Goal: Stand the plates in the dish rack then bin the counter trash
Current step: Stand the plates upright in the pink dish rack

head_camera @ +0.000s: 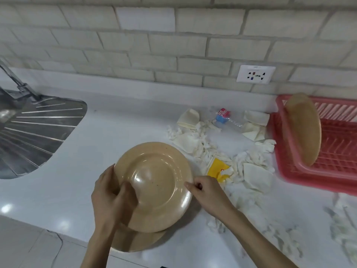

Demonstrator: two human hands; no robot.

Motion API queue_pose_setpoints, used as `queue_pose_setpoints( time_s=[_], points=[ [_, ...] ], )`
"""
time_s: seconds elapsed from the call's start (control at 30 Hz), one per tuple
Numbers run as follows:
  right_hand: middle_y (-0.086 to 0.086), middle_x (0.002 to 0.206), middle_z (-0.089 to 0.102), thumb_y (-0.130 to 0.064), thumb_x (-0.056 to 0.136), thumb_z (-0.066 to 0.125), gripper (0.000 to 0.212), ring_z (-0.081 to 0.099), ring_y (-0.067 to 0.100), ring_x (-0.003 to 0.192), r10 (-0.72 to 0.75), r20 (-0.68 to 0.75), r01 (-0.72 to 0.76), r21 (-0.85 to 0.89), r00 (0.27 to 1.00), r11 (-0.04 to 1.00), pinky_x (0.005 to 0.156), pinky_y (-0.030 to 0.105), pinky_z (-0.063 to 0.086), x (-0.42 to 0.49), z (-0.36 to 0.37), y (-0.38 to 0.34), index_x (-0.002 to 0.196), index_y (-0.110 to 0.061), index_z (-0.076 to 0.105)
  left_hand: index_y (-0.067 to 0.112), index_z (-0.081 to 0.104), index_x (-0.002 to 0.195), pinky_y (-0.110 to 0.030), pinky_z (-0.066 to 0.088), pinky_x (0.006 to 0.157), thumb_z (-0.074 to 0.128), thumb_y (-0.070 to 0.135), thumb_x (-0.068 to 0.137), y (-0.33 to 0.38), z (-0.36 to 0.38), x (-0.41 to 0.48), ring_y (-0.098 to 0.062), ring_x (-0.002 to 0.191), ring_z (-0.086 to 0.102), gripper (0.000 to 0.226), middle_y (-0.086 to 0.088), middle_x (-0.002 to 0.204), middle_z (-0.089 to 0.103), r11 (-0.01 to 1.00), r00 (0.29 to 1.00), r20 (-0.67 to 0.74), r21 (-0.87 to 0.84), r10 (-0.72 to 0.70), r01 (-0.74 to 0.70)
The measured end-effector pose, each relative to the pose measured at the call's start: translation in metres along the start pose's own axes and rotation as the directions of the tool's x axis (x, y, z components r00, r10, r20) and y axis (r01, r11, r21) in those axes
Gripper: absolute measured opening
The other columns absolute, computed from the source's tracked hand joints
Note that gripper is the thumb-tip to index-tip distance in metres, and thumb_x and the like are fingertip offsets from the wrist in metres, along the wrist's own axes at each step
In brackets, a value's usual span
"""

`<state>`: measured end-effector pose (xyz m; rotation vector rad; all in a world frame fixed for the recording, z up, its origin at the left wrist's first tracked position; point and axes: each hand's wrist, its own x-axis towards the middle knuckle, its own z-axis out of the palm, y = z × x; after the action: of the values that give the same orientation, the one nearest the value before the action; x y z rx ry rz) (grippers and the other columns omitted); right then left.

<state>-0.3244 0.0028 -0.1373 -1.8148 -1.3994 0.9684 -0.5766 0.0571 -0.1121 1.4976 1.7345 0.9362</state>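
A tan plate point(156, 182) is held at its left edge by the curled left grip point(113, 198) and pinched at its right rim by the right grip point(204, 190), over a second plate point(139, 241) on the desk point(125, 122), with paper scraps point(255, 178), a bottle point(224, 118) and a yellow wrapper point(217, 169) lying between them and the red dish rack point(284, 151), where another plate point(305, 130) is stood.

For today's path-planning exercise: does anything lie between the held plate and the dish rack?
Yes: a trash pile lies on the counter between the plate and the dish rack; above it, nothing visible blocks.
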Motion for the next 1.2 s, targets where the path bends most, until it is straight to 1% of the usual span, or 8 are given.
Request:
queue_pose_setpoints(
  time_s=[0.07, 0.13, 0.3, 0.43, 0.6, 0.83, 0.93, 1.2],
  points=[
    [-0.008, 0.054, 0.03, -0.026, 0.094, 0.063, 0.048, 0.031, 0.008, 0.055, -0.004, -0.109, 0.019, 0.142, 0.994, 0.99, 0.055, 0.029, 0.03, -0.003, -0.026, 0.0, 0.058, -0.016, 0.033, 0.057, 0.057, 0.111, -0.036, 0.051, 0.084, 0.064, 0.039, 0.077, 0.019, 0.008, -0.002, -0.001, 0.098, 0.061, 0.039, 0.027, 0.104, 0.065, 0.999, 0.997, 0.064, 0.005, 0.034, -0.035],
    [-0.003, 0.057, 0.035, -0.022, 0.096, 0.062, 0.042, 0.037, 0.01, 0.057, -0.011, -0.209, 0.06, 0.232, 0.978, 0.971, 0.057, 0.028, 0.035, -0.009, -0.055, -0.001, 0.062, -0.01, 0.039, 0.05, 0.061, 0.106, -0.027, 0.048, 0.071, 0.067, 0.037, 0.086, 0.036, 0.02, -0.007, 0.002, 0.084, 0.062, 0.024, 0.026, 0.093, 0.066, 0.99, 0.975, 0.182, 0.028, 0.128, -0.135],
    [-0.006, 0.067, 0.057, -0.013, 0.097, 0.057, 0.013, 0.053, 0.012, 0.063, 0.019, -0.344, 0.091, 0.301, 0.939, 0.949, 0.06, 0.027, 0.044, -0.036, -0.13, -0.017, 0.085, -0.014, 0.06, 0.044, 0.061, 0.108, -0.021, 0.051, 0.062, 0.07, 0.034, 0.088, 0.065, 0.078, -0.015, -0.01, 0.07, 0.067, 0.024, 0.011, 0.086, 0.072, 0.965, 0.848, 0.465, -0.062, 0.255, -0.256],
    [-0.003, 0.086, 0.071, -0.005, 0.093, 0.057, 0.025, 0.067, 0.019, 0.08, -0.013, -0.362, 0.072, 0.149, 0.932, 0.986, 0.075, 0.041, 0.054, -0.061, -0.185, -0.027, 0.104, -0.024, 0.067, 0.051, 0.056, 0.113, -0.016, 0.051, 0.064, 0.071, 0.046, 0.083, 0.083, 0.129, -0.032, -0.006, 0.066, 0.069, 0.034, 0.018, 0.083, 0.073, 0.959, 0.75, 0.606, -0.082, 0.265, -0.273],
    [0.011, 0.083, 0.068, -0.005, 0.087, 0.056, 0.02, 0.062, 0.034, 0.078, -0.016, -0.37, -0.017, -0.086, 0.929, 0.996, 0.071, 0.05, 0.049, -0.096, -0.246, -0.025, 0.093, -0.02, 0.069, 0.056, 0.049, 0.112, -0.017, 0.049, 0.066, 0.071, 0.027, 0.09, 0.107, 0.189, -0.07, -0.004, 0.065, 0.065, 0.042, 0.024, 0.079, 0.07, 0.941, 0.612, 0.733, -0.116, 0.298, -0.319],
    [0.011, 0.075, 0.064, -0.008, 0.082, 0.059, 0.007, 0.058, 0.028, 0.073, 0.061, -0.347, -0.172, -0.3, 0.936, 0.938, 0.067, 0.049, 0.048, -0.132, -0.331, -0.017, 0.081, -0.009, 0.066, 0.037, 0.071, 0.106, -0.013, 0.044, 0.063, 0.066, 0.024, 0.093, 0.141, 0.25, -0.116, -0.005, 0.068, 0.063, 0.02, 0.015, 0.08, 0.071, 0.913, 0.452, 0.821, -0.188, 0.349, -0.362],
    [0.014, 0.074, 0.06, -0.008, 0.081, 0.059, 0.006, 0.056, 0.029, 0.071, 0.096, -0.357, -0.224, -0.335, 0.929, 0.915, 0.062, 0.049, 0.047, -0.136, -0.36, -0.008, 0.077, -0.006, 0.063, 0.027, 0.071, 0.113, -0.014, 0.047, 0.065, 0.066, 0.026, 0.093, 0.156, 0.272, -0.127, -0.005, 0.073, 0.064, 0.021, 0.019, 0.081, 0.069, 0.909, 0.484, 0.799, -0.177, 0.357, -0.378],
    [0.003, 0.064, 0.06, -0.007, 0.083, 0.053, 0.02, 0.054, 0.02, 0.061, 0.094, -0.391, -0.264, -0.408, 0.915, 0.874, 0.048, 0.03, 0.036, -0.129, -0.411, 0.002, 0.072, -0.019, 0.065, 0.037, 0.064, 0.11, -0.02, 0.051, 0.062, 0.074, 0.031, 0.084, 0.186, 0.313, -0.135, -0.004, 0.07, 0.064, 0.028, 0.017, 0.086, 0.067, 0.906, 0.668, 0.628, -0.161, 0.4, -0.392]
  ],
)
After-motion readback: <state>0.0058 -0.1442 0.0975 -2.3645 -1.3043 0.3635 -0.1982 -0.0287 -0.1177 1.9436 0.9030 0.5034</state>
